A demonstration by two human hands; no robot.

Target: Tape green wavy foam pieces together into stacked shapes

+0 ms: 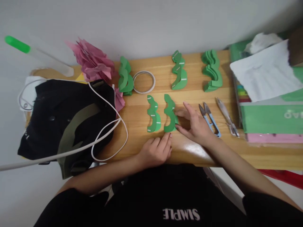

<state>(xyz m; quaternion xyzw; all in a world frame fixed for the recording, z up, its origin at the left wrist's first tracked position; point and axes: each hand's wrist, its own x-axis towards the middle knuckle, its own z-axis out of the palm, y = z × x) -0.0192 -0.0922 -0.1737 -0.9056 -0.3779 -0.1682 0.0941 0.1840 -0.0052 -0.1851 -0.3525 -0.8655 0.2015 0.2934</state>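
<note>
A folded green paper piece with a scalloped edge [169, 118] lies on the wooden table before me. At its right edge is my right hand [194, 124], open, with its fingers spread and the thumb tip touching or almost touching the paper. My left hand [156, 149] rests just below the piece, fingers loosely extended and side by side, the fingertips near its lower end. To the left lies a similar green paper piece with white strips [154, 114]. Farther back stands another green piece with white strips [180, 71].
Stacked green scalloped papers [214, 71] and a green paper bundle [125, 75] flank a tape roll [154, 82]. Blue thread snips [213, 124] and a pen [226, 115] lie right. A black bag [52, 116], white cable [71, 153] and pink paper [94, 61] occupy the left.
</note>
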